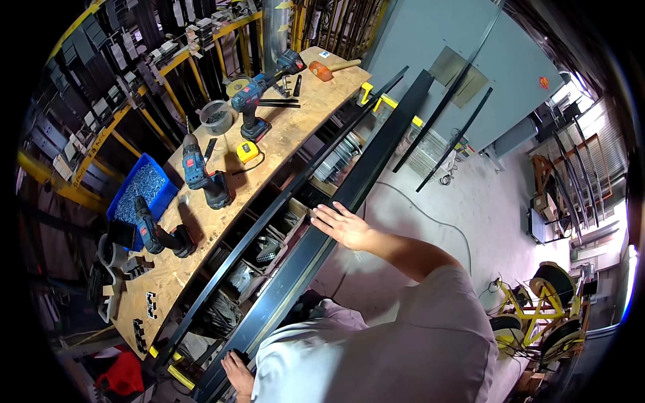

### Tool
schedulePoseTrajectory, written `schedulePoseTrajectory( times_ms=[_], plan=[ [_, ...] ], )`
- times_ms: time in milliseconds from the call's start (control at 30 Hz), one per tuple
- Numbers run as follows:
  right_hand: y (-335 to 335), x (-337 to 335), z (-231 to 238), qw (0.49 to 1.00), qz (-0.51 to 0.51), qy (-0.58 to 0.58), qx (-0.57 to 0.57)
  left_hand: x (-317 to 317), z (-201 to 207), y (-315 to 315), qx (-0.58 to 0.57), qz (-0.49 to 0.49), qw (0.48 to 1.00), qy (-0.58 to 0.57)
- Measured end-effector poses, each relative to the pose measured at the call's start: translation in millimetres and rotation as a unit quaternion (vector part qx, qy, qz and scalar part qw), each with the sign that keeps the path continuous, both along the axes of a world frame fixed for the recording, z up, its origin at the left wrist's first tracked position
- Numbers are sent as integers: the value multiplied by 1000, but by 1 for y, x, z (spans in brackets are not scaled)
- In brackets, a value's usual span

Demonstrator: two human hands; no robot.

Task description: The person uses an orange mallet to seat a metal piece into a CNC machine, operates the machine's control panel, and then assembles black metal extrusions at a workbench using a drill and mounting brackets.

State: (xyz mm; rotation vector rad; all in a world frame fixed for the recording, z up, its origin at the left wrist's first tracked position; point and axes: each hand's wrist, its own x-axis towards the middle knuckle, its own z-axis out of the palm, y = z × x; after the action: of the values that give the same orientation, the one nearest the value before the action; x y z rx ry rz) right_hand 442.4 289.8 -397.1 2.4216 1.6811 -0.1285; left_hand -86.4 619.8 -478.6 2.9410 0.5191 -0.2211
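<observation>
A long, wide black metal profile [386, 144] runs diagonally in front of me, from the lower left to the upper right. My right hand [342, 226] lies flat across its top near the middle, fingers stretched and slightly apart. Toward the near end, my left hand [238, 375] rests on the same profile with its fingers laid over the top; its lower part is cut off by my shirt. A narrower dark bar [269, 201] runs beside the profile, between it and the wooden workbench [269, 158]. Yellow supports [385, 102] show at the far end.
On the bench stand several cordless tools, including a drill [197, 171], with a tape measure [248, 152], a mallet [330, 69] and a blue bin of screws [142, 187]. Compartments of parts [272, 245] sit below. Cable reels [554, 285] stand right; a hose [430, 221] crosses the floor.
</observation>
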Motion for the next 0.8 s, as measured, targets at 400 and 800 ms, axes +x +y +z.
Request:
schedulePoseTrajectory(
  times_ms=[400, 800],
  plan=[
    [29, 34, 34, 984, 3, 176, -32, 59, 72, 34, -101, 49, 992, 52],
    [56, -13, -47, 979, -14, 171, -109, 22, -5, 51, -137, 144, 967, 157]
  ],
)
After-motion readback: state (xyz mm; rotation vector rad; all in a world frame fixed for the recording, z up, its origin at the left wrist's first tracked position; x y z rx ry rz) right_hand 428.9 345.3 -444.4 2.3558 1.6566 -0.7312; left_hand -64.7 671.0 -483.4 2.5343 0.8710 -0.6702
